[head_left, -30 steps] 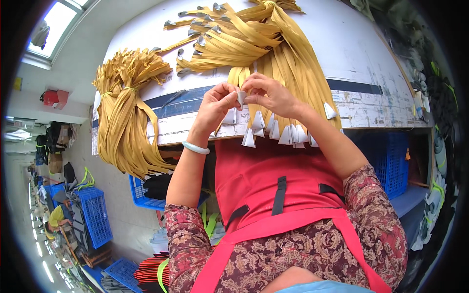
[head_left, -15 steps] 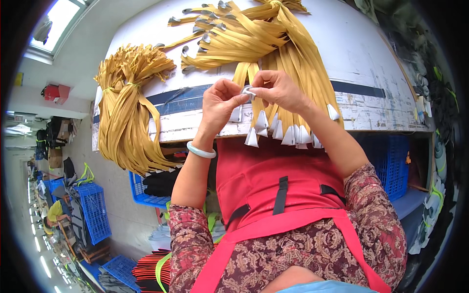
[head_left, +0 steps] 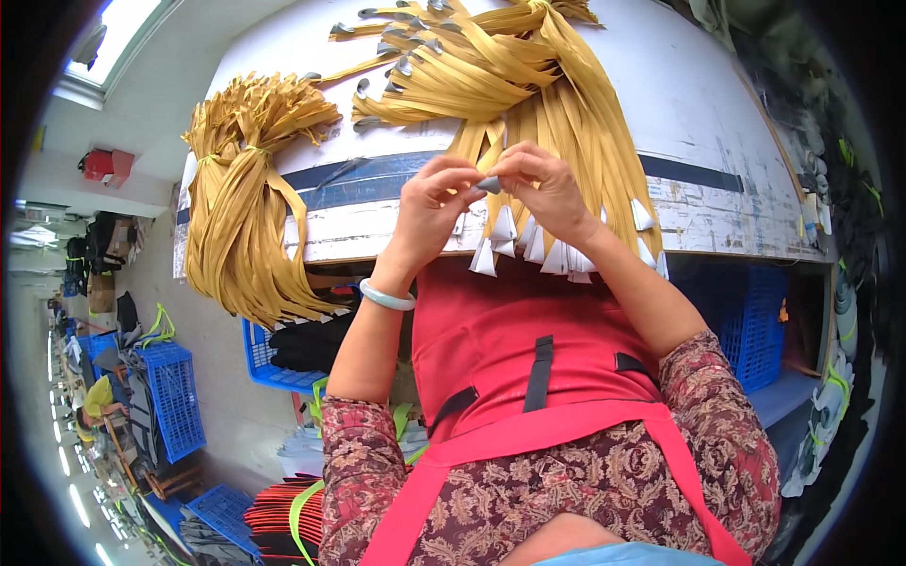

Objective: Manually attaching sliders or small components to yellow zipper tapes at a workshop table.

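Note:
Above the table's front edge my left hand [head_left: 432,206] and my right hand [head_left: 545,189] meet, both closed in a pinch. Between their fingertips is a small grey tab [head_left: 489,185], folded into a cone. Whether a strap end sits inside it is hidden by the fingers. Right behind my hands, a bundle of flat golden-yellow straps [head_left: 590,113] hangs toward me, its lower ends capped with white cone-shaped tabs [head_left: 557,257]. Farther back, more yellow straps [head_left: 462,80] lie fanned to the left with grey tabs [head_left: 404,66] on their ends.
A second tied bundle of yellow straps [head_left: 241,226] drapes over the white table's [head_left: 698,113] left front edge. Below it stands a blue crate [head_left: 283,363] with dark cloth; another blue crate [head_left: 750,330] is under the table at right. A person [head_left: 104,401] is at far left.
The grey tab has turned between my fingers, from a pale curled loop to a darker cone pointing left. My fingers have shifted slightly around it.

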A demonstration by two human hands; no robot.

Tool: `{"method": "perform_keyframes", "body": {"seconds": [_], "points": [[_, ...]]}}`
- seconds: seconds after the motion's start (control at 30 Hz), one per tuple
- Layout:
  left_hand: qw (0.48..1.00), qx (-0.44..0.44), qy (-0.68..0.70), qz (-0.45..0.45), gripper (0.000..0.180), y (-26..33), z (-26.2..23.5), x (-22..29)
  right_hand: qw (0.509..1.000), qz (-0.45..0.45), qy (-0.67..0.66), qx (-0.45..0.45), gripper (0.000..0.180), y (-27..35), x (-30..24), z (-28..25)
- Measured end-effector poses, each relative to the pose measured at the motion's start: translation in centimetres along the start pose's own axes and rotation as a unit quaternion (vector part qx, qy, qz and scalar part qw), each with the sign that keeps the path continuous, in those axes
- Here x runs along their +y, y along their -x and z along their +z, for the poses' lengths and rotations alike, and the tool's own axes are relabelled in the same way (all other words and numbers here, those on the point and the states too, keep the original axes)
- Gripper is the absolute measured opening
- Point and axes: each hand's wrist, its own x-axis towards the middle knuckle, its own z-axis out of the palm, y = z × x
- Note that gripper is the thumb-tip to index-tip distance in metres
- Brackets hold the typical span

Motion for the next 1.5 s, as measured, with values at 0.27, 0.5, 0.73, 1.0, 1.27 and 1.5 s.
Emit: {"method": "perform_keyframes", "body": {"seconds": [0.27,0.5,0.73,1.0,1.27,1.5], "points": [[0.967,-0.011,-0.220,0.126,0.009,1.4,0.9,-0.4,0.984,0.177,0.008,-0.011,0.021,1.1,-1.4,1.0],[0.958,0.137,-0.202,0.151,0.007,-0.5,-2.2,-2.1,0.973,0.213,-0.051,0.071,0.022,2.2,-0.8,-3.4],[0.921,0.368,0.068,0.109,0.010,-1.8,-12.0,-0.6,0.969,0.227,0.082,-0.046,0.020,3.4,-1.5,-2.6],[0.949,0.111,-0.295,0.023,0.022,2.4,-2.8,-1.3,0.952,0.099,0.210,-0.197,0.018,2.1,-1.6,1.4],[0.912,0.044,-0.408,0.006,0.025,3.2,-1.4,-3.4,0.953,0.089,0.222,-0.184,0.012,1.5,-1.6,1.8],[0.990,0.001,-0.124,-0.066,0.025,3.1,-1.0,-1.8,0.981,-0.069,0.146,-0.109,0.008,0.0,-0.7,3.2]]}}
